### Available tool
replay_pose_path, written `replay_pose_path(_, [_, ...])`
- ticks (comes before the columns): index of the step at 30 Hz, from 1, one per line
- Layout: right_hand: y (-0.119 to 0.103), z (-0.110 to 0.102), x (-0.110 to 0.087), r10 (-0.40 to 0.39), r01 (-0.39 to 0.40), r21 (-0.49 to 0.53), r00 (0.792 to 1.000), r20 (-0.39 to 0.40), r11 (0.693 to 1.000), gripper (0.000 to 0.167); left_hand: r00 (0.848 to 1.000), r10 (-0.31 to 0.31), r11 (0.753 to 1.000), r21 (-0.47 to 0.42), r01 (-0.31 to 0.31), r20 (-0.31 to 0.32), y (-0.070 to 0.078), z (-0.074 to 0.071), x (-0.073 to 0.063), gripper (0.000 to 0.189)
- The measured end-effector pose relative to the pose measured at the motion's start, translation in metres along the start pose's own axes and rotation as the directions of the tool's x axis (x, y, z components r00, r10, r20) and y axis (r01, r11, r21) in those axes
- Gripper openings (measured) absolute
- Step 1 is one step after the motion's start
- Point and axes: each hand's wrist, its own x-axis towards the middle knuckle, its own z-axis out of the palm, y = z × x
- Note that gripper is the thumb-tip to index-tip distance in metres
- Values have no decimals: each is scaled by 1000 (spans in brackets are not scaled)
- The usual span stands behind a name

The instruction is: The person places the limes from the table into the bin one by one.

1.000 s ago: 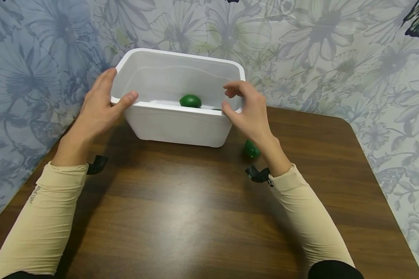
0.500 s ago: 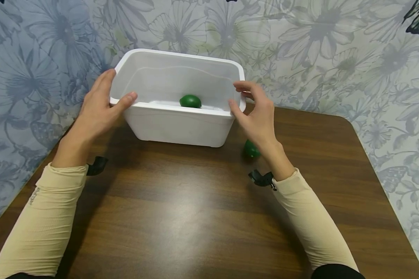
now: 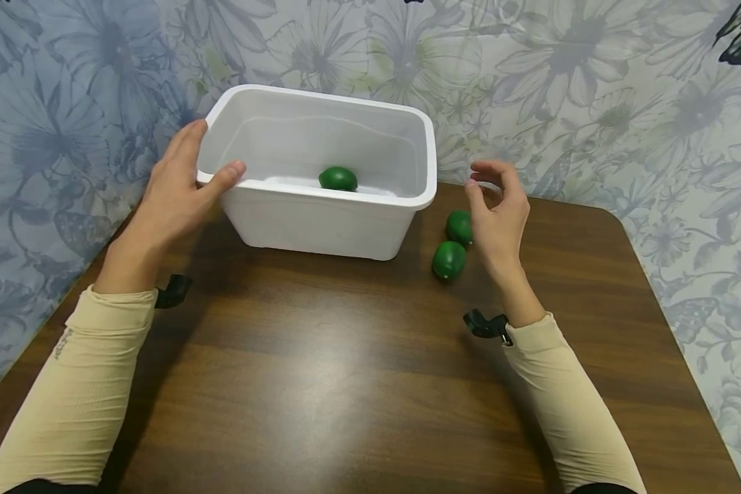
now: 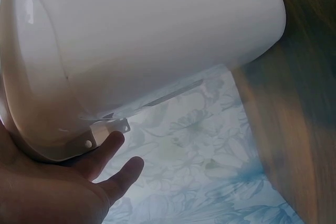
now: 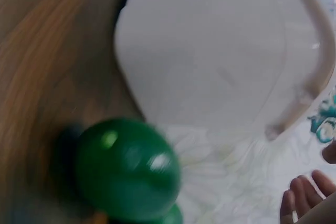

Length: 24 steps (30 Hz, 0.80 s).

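Note:
A white plastic tub stands at the back of the brown table, with one green lime-like fruit inside. My left hand grips the tub's near-left corner, thumb over the front rim and fingers along the side; the left wrist view shows the tub wall against that hand. My right hand hovers to the right of the tub, fingers loosely curled, holding nothing. Two more green fruits lie on the table just left of it. One green fruit fills the blurred right wrist view.
Floral wallpaper rises right behind the tub. The table's right edge and rounded corner lie close to my right hand. Bare wood stretches across the near half of the table.
My right hand has left the tub's right rim and moved right and down, uncovering the second fruit on the table. The left hand and tub have stayed put.

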Motion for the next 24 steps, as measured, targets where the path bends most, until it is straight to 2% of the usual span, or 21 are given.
replay_pose_path(4, [27, -9, 0, 121, -103, -164, 988, 98, 981, 37, 1000, 3, 1000, -7, -3, -5, 1, -2, -3, 82])
replay_pose_path(7, [42, -16, -2, 210, -162, -273, 965, 157, 948, 48, 1000, 8, 1000, 4, -8, -6, 3, -2, -3, 84])
replay_pose_path(10, [53, -22, -4, 279, -201, -336, 938, 205, 920, 54, 1000, 17, 1000, 4, -17, -5, 5, -2, -1, 85])
replay_pose_path(20, [68, -33, -4, 396, -203, -480, 851, 344, 854, 60, 1000, 22, 1000, 0, -22, 5, 9, 1, 3, 85])
replay_pose_path(24, [73, -30, -3, 399, -174, -490, 824, 402, 854, 60, 1000, 4, 1000, 10, -4, 3, 4, 0, -1, 87])
